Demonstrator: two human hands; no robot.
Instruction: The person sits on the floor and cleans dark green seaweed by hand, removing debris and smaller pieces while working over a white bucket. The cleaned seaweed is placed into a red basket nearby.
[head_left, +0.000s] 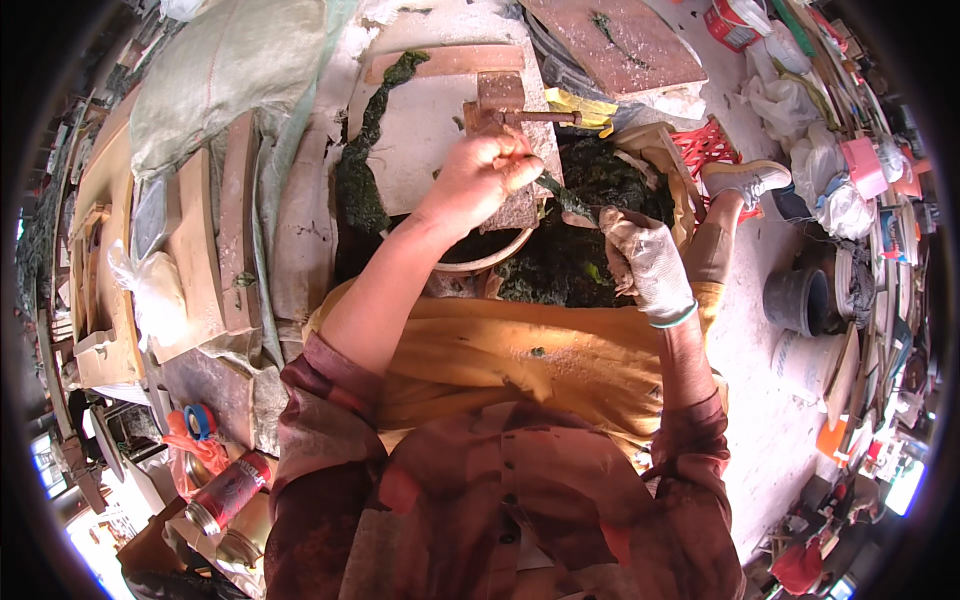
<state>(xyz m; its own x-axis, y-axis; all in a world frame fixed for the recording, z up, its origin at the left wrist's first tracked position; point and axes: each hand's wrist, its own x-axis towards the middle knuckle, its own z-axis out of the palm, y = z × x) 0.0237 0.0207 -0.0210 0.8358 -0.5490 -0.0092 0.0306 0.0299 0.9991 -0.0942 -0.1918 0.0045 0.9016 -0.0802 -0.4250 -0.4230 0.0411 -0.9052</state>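
Note:
A dark green, wet-looking strand (566, 196) stretches between my two hands. My bare left hand (491, 169) pinches its upper left end, just in front of a rusty metal block with a rod (551, 117) sticking out to the right. My right hand (646, 259), in a worn whitish knit glove, is closed around the lower right end. Beneath lies a heap of dark green, seaweed-like material (555, 262). A long clump of similar material (364, 169) hangs along the left edge of a white board (412, 150). An orange apron (517, 345) covers my lap.
Wooden boards (196, 247) and a woven sack (225, 82) lie at the left. A red can (229, 491) stands lower left. A reddish board (622, 45) is at the top. On the right are my shoe (746, 178), a black bucket (799, 301) and plastic bags (784, 101).

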